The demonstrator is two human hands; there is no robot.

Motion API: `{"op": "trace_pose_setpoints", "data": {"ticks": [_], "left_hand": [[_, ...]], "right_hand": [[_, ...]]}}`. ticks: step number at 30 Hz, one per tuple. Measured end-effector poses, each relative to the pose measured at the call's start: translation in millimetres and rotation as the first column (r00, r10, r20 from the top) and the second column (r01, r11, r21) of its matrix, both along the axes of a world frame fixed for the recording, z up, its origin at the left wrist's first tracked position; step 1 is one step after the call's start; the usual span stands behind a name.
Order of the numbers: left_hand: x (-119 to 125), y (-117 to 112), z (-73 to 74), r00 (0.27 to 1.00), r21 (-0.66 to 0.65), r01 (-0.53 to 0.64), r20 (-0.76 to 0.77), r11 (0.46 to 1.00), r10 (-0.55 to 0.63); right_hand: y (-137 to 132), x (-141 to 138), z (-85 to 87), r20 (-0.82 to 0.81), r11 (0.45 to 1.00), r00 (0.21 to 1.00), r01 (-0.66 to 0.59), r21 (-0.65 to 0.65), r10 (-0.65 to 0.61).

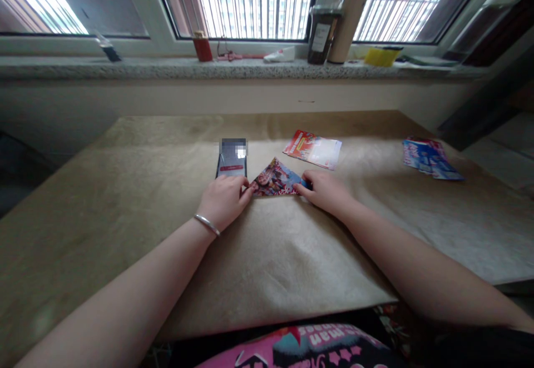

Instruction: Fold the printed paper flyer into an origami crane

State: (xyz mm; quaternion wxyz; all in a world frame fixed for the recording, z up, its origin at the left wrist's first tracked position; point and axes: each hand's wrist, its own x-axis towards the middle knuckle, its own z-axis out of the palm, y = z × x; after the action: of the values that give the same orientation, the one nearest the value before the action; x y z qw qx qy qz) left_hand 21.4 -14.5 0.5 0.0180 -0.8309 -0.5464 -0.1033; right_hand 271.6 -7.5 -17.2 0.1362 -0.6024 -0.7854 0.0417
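A sheet of colourful printed paper (276,179), folded into a triangle, lies on the table with its point facing away from me. My left hand (225,198) pinches its left corner between thumb and fingers. At the opposite corner, my right hand (323,190) grips the paper in the same way. Just beyond my left hand is a phone (232,159) with its screen lit, its near edge close to my fingers. A red and white printed stack of paper (314,149) rests a little past my right hand.
Blue and red printed cards or papers (431,158) lie fanned at the table's right. The brown table (275,257) ends near my lap. On the stone windowsill (158,69) stand a red container (202,46), a dark jar (322,37) and a yellow item (381,56).
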Motion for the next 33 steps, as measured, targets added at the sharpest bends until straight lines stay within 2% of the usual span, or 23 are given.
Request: {"op": "trace_pose_setpoints", "data": {"ticks": [6,16,29,33], "left_hand": [[1,3,-5.1,1.000,0.014,-0.007,0.006,1.000,0.007],[4,-3,-2.9,0.988,0.056,-0.033,-0.149,0.998,0.041],[-2,-7,-2.1,0.987,0.025,0.036,-0.155,0.999,-0.031],[-1,-7,-0.9,0.993,0.019,0.036,-0.109,0.999,-0.034]], "right_hand": [[-1,-5,-2.8,-0.006,0.998,0.998,0.059,-0.006,-0.059],[-2,-6,2.0,-0.042,0.999,0.999,0.028,-0.027,-0.029],[-2,2,-1.0,-0.070,1.000,0.997,-0.026,-0.010,0.026],[1,5,-4.5,-0.113,0.999,0.993,-0.040,0.011,0.041]]}}
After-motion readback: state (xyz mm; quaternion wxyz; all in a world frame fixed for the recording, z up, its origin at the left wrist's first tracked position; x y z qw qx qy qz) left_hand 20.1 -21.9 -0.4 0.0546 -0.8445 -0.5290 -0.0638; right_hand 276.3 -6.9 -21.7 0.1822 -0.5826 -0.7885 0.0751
